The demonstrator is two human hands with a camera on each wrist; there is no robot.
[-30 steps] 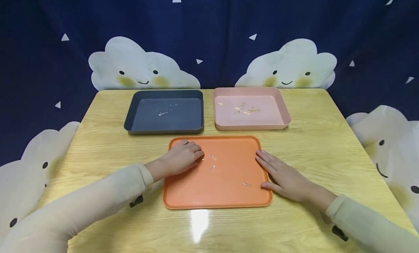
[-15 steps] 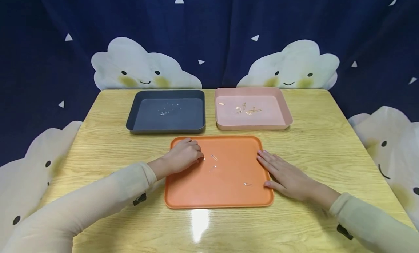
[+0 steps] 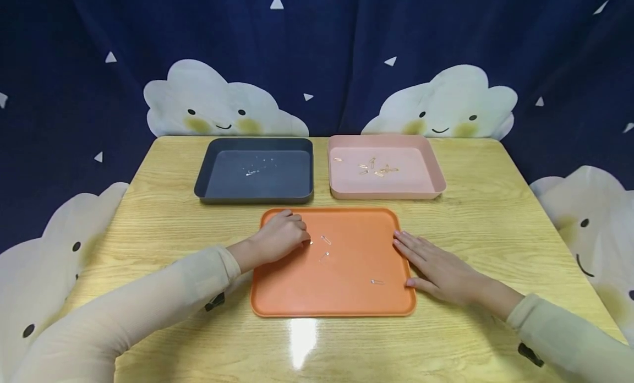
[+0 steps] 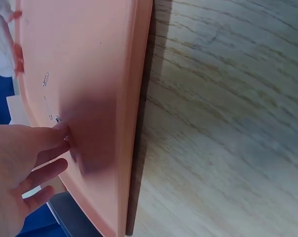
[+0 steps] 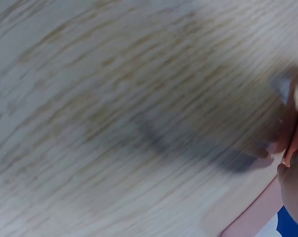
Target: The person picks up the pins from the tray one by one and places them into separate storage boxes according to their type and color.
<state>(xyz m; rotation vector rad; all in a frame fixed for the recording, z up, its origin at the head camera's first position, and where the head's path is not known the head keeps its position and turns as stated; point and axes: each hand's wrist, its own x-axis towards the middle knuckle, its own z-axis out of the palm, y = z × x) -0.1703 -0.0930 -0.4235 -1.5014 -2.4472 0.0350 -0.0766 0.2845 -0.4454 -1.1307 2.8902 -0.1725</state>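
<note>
An orange tray (image 3: pixel 356 297) lies in the middle of the table. Over its left part, my left hand (image 3: pixel 280 237) pinches a small silver safety pin (image 4: pixel 58 119) between thumb and index finger, the other fingers bent loosely. Most of that pin is covered by the fingertips. To the right of this hand, two silver safety pins, one upper (image 3: pixel 326 239) and one lower (image 3: pixel 324 256), lie on the tray; another safety pin (image 3: pixel 377 282) lies near its right side. My right hand (image 3: pixel 441 267) rests with straight fingers against the tray's right rim.
Behind the orange tray stand a dark blue-grey tray (image 3: pixel 257 200) with small silver pieces in it, at left, and a pink tray (image 3: pixel 386 195) holding several gold safety pins, at right. A dark curtain (image 3: pixel 337 42) with clouds hangs behind the wooden table (image 3: pixel 495 207).
The whole head view has shifted slightly. My left hand stays at the same place on the tray, fingertips drawn together at the pin; my right hand keeps its place at the rim.
</note>
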